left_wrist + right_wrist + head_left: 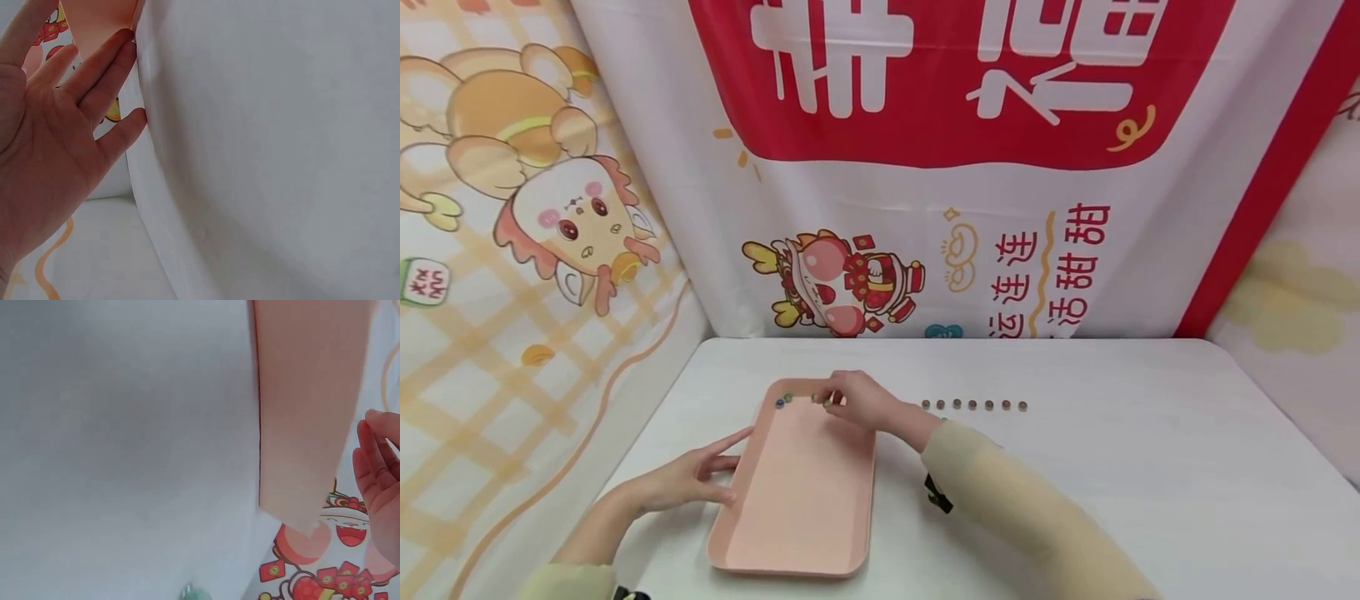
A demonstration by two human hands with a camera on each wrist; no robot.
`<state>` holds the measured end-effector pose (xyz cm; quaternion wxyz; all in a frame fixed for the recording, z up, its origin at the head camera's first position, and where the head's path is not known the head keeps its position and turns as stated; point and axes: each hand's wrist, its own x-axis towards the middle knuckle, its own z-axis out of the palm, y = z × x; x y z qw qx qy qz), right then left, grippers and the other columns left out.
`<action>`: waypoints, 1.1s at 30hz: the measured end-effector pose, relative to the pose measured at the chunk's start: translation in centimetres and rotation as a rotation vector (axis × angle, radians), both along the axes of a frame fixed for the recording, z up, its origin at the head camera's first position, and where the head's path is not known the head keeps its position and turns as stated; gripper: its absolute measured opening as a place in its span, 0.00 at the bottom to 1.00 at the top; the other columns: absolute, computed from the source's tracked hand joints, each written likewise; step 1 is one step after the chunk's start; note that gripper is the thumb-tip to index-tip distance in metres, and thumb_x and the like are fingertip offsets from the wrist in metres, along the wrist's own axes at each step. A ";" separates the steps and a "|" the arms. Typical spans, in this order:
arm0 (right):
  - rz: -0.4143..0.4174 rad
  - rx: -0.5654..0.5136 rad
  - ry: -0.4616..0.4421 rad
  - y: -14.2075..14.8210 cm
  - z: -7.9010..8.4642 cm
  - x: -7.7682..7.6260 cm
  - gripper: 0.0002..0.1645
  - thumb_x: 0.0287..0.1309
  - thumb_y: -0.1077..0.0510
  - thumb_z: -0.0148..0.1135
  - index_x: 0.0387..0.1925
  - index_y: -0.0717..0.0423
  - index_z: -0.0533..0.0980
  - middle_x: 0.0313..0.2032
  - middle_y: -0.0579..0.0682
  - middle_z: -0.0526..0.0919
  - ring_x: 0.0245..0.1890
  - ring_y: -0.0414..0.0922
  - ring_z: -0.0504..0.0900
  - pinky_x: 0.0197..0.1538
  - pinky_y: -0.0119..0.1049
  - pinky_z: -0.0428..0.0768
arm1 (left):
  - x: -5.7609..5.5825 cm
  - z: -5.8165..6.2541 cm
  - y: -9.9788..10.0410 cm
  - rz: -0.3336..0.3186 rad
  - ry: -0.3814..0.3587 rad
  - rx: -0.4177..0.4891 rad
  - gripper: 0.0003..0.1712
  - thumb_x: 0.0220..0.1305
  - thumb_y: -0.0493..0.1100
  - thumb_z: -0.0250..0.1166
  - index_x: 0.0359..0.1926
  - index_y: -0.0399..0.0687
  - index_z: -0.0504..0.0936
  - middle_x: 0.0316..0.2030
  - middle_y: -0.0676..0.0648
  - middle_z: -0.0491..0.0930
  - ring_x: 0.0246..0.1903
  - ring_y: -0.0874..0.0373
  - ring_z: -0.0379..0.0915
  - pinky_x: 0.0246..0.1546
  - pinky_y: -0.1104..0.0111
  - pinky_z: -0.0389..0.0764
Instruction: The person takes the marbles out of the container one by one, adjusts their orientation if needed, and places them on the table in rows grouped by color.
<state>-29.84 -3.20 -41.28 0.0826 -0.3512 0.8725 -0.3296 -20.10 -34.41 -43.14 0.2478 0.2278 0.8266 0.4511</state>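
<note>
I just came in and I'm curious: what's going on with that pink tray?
Someone has a pink tray on a white table. Their left-hand grip is open against the tray's left edge. The right-hand grip is over the far end, close to a little greenish ball; I can't tell whether it's pinching one. A blue ball and a green ball lie in the far left corner. Seven brownish round things sit in a row right of the tray.

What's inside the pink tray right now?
At the tray's far end: a blue marble, a greenish marble, and another small piece by the right hand. Whatever that hand covers at the far right corner can't be seen.
</note>
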 end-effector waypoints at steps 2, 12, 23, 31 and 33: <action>0.023 -0.007 0.011 0.6 0.4 0.3 0.10 0.61 0.64 0.65 0.44 0.53 0.83 0.35 0.41 0.78 0.36 0.37 0.76 0.39 0.25 0.76 | -0.1 -0.1 0.0 -0.006 0.004 0.001 0.51 0.63 0.39 0.67 0.77 0.45 0.44 0.65 0.30 0.65 0.65 0.34 0.57 0.54 0.70 0.69; 0.096 -0.020 0.042 3.6 2.0 2.5 0.09 0.61 0.62 0.65 0.43 0.51 0.82 0.41 0.45 0.81 0.36 0.36 0.77 0.39 0.25 0.77 | -0.2 -0.2 0.1 -0.017 -0.015 0.042 0.52 0.63 0.37 0.67 0.77 0.42 0.42 0.65 0.27 0.62 0.65 0.35 0.58 0.53 0.69 0.71; 0.053 -0.065 0.072 8.3 1.3 4.7 0.11 0.60 0.65 0.65 0.44 0.51 0.82 0.40 0.42 0.81 0.38 0.36 0.77 0.41 0.26 0.77 | 0.0 -0.2 0.1 -0.010 -0.031 0.037 0.51 0.64 0.37 0.66 0.77 0.44 0.42 0.66 0.28 0.61 0.65 0.38 0.58 0.53 0.69 0.70; -0.014 -0.088 0.120 12.6 0.0 4.4 0.12 0.58 0.68 0.66 0.42 0.52 0.82 0.38 0.43 0.80 0.38 0.37 0.78 0.44 0.33 0.79 | 0.1 0.0 0.1 -0.022 -0.026 0.044 0.51 0.64 0.37 0.66 0.77 0.43 0.41 0.66 0.27 0.61 0.65 0.31 0.54 0.53 0.69 0.70; -0.036 -0.082 0.116 13.7 -0.2 4.3 0.12 0.57 0.68 0.67 0.42 0.51 0.82 0.38 0.43 0.81 0.38 0.37 0.78 0.44 0.35 0.79 | 0.1 0.0 0.1 -0.026 -0.027 0.054 0.51 0.64 0.36 0.66 0.76 0.42 0.41 0.66 0.27 0.61 0.65 0.30 0.54 0.53 0.69 0.71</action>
